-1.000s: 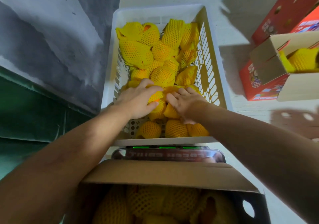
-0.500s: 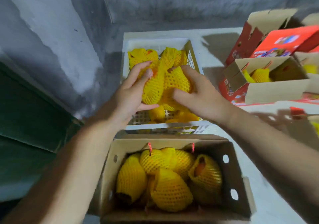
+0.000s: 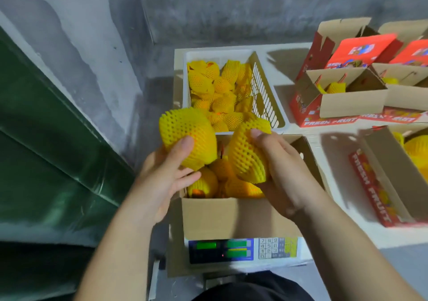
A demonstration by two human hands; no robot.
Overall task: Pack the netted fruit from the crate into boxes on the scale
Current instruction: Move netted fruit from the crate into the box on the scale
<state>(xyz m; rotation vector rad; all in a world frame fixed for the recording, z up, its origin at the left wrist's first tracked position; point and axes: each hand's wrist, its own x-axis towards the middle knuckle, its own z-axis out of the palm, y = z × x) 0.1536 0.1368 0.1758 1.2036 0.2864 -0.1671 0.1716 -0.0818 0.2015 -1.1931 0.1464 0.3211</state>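
Each hand's got one: left hand (image 3: 162, 182) and right hand (image 3: 281, 173) wrapped round a netted fruit (image 3: 188, 138) apiece, right above the box (image 3: 238, 217) on the scale (image 3: 243, 251), so next they probably just need lowering in gently.

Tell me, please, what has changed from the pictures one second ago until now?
Both hands dug into the white crate, each took one netted fruit and carried it back toward the person. Now the left hand grips a fruit and the right hand grips another above the open box on the scale. The crate, scale and side boxes stayed in place.
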